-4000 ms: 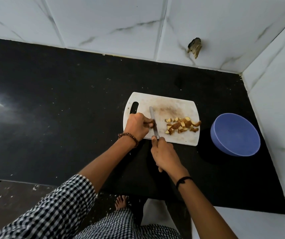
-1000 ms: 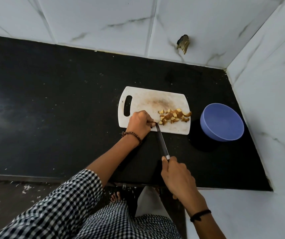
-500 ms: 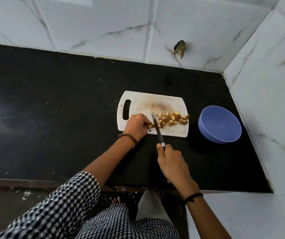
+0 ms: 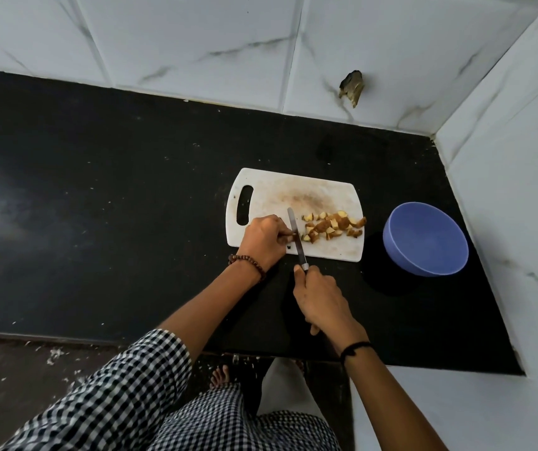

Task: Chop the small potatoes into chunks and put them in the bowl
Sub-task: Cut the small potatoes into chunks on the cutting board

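The left grip [image 4: 262, 239] pinches a small, firm, likely slippery potato piece [image 4: 289, 236] on the cutting board [image 4: 293, 190] beside the knife [image 4: 296, 237] clasped in the right grip [image 4: 321, 299]; the light, loose chunks [image 4: 329, 227] nearby want scooping together into the bowl [image 4: 425, 239]

knife [image 4: 296, 237] handle inside right hand [image 4: 323, 297], sleeve [image 4: 114, 402] cropped
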